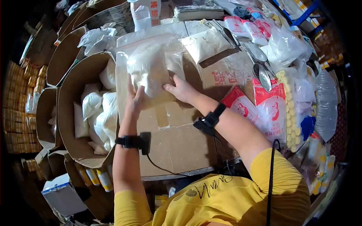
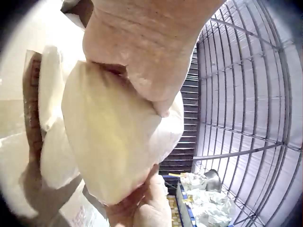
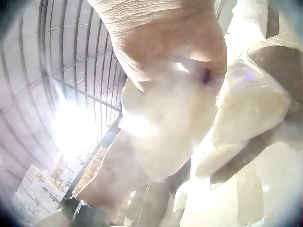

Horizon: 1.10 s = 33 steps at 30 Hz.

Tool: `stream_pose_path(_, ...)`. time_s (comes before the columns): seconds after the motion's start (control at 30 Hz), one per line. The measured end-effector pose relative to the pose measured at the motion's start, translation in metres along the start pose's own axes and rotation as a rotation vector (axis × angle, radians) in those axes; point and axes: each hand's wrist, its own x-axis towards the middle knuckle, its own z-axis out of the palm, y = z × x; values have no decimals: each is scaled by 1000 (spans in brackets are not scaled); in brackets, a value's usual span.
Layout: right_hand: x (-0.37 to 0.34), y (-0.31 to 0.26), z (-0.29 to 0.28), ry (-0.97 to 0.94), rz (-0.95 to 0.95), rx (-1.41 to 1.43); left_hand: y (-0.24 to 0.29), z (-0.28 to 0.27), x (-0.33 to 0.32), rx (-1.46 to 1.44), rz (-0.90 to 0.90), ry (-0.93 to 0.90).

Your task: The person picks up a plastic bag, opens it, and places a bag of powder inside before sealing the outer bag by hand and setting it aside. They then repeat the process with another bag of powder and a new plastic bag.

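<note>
Both hands hold a clear plastic bag of white powder point(image 1: 148, 69) over the cardboard-covered table, one on each side. The left hand point(image 1: 135, 98) grips its near left side, thumb toward the person. At the near right side, the right hand point(image 1: 181, 89) grips it, thumb pointing left. In the left wrist view the bag point(image 2: 106, 135) bulges between the two hands. The right wrist view shows the powder bag point(image 3: 165, 132) under the right hand point(image 3: 165, 42), partly washed out by glare. Another filled bag point(image 1: 175, 62) lies just behind it.
A cardboard box point(image 1: 68, 113) with several filled white bags stands at the left. Farther back lies a flat powder bag point(image 1: 206, 43). Metal scoops point(image 1: 262, 77), red-and-white printed bags point(image 1: 269, 109) and yellow pieces in plastic point(image 1: 289, 113) crowd the right side.
</note>
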Motion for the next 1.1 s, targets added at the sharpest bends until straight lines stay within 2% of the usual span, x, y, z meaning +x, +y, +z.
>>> stream_pose_path(0.03, 5, -2, 0, 31, 47, -186, 13, 0, 9, 266, -145, -32)
stream_pose_path(0.07, 16, 54, 14, 96, -129, -192, -50, -30, 41, 564, 105, -11)
stream_pose_path(0.13, -18, 40, 11, -190, 124, -80, -60, -26, 37, 1012, 44, 22)
stream_pose_path(0.17, -32, 53, 11, -243, 74, -194, -84, -37, 42, 958, 48, 75)
stream_pose_path(0.2, -47, 65, 8, -294, 29, -305, -86, -43, 41, 976, 214, -2)
stream_pose_path(0.27, -91, 56, -19, -315, 144, -231, -64, -24, 27, 995, 12, -28)
stream_pose_path(0.33, -137, 88, -53, -116, 259, -71, -75, -26, 19, 1078, 159, -14)
stream_pose_path(0.37, -159, 114, -71, 102, 156, -45, -71, -19, 7, 1120, 262, 13)
stream_pose_path(0.4, -183, 100, -102, 274, 243, -138, -64, -13, -3, 1156, 373, 49)
stream_pose_path(0.43, -208, 143, -131, 452, 239, -215, -65, -5, -16, 1070, 304, 59)
stream_pose_path(0.47, -238, 147, -154, 678, 244, 35, -65, 3, -30, 988, 234, 73)
stream_pose_path(0.5, -263, 139, -172, 937, 371, -172, -63, 14, -47, 1162, 410, 57)
stream_pose_path(0.53, -290, 159, -197, 1026, 343, -356, -66, 27, -61, 1088, 401, -5)
stream_pose_path(0.57, -317, 175, -211, 1070, 331, -415, -67, 44, -75, 1099, 410, -76)
stream_pose_path(0.6, -333, 176, -216, 1071, 449, -356, -68, 61, -89, 1112, 420, -145)
stream_pose_path(0.67, -356, 186, -215, 926, 662, -366, -86, 92, -109, 1050, 346, -287)
stream_pose_path(0.73, -370, 206, -206, 831, 636, -368, -102, 123, -125, 991, 275, -418)
stream_pose_path(0.77, -376, 215, -202, 784, 623, -369, -111, 136, -130, 1005, 295, -479)
stream_pose_path(0.8, -379, 213, -198, 763, 689, -334, -119, 146, -134, 1022, 312, -536)
stream_pose_path(0.87, -371, 196, -192, 692, 796, -271, -144, 152, -138, 1152, 208, -591)
stream_pose_path(0.9, -366, 187, -188, 892, 637, -485, -142, 155, -142, 1202, 203, -582)
stream_pose_path(1.0, -335, 161, -202, 1043, 352, -410, -144, 149, -142, 1302, 252, -513)
stream_pose_path(1.03, -315, 154, -207, 1017, 282, -297, -146, 145, -142, 1324, 279, -493)
stream_pose_path(1.1, -270, 133, -210, 946, 171, -256, -149, 130, -140, 1341, 334, -501)
